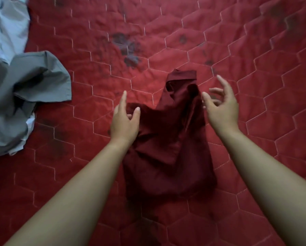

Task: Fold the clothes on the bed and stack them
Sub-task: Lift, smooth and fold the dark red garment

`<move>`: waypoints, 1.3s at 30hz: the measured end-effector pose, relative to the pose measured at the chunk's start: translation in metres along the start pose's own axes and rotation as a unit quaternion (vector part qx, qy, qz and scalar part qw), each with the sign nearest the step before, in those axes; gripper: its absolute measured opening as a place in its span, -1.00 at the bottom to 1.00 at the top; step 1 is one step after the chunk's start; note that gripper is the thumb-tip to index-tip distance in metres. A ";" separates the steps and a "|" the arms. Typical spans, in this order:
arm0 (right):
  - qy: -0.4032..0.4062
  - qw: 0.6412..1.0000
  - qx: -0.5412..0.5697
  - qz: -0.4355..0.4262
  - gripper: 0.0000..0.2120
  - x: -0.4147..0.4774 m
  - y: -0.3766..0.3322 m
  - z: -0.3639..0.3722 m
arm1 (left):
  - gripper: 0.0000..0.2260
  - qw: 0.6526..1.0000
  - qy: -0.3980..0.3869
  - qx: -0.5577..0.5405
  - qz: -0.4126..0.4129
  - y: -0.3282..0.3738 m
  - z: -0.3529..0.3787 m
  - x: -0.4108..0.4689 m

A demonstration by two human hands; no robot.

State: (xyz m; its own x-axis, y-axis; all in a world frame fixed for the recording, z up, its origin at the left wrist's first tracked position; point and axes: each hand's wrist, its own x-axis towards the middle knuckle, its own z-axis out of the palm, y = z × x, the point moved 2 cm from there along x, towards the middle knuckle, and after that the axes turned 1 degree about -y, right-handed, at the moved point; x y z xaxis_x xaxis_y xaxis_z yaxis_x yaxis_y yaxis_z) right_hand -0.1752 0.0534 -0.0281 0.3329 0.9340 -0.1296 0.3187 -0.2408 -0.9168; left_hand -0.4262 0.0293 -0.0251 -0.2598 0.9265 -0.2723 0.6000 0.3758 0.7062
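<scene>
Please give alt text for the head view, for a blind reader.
Two open hands reach over a crumpled dark red garment on a red quilted bed, the left hand at its left edge, the right hand beside its upper right. Grey and pale blue clothes lie heaped at the left.

The crumpled grey garment [24, 89] runs off the left edge, hiding most of a white cloth [30, 122] beneath it; the pale blue fabric [5, 27] is cropped too.
</scene>
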 end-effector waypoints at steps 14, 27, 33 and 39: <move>-0.173 0.967 -0.179 -0.044 -0.45 -0.037 0.080 0.013 | -0.52 0.943 -0.255 0.172 0.130 -0.073 0.057 -0.056; -0.110 0.973 -0.178 -0.095 -0.51 -0.043 0.085 0.008 | -0.89 0.998 0.028 0.035 0.039 -0.062 0.049 -0.020; -0.116 0.962 -0.210 -0.126 -0.57 -0.036 0.066 0.022 | -0.88 0.994 0.068 0.040 -0.078 -0.069 0.028 0.012; -0.073 0.952 -0.264 -0.139 -0.56 -0.004 0.049 0.043 | -0.39 0.982 0.048 0.143 -0.112 -0.072 0.040 0.018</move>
State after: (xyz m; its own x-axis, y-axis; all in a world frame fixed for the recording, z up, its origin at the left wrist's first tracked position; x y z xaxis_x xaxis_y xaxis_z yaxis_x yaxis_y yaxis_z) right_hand -0.1991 0.0487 -0.0889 0.0561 0.9984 0.0033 0.7910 -0.0424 -0.6103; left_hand -0.4438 0.0199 -0.1075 -0.4722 0.8185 -0.3273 0.7041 0.5736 0.4187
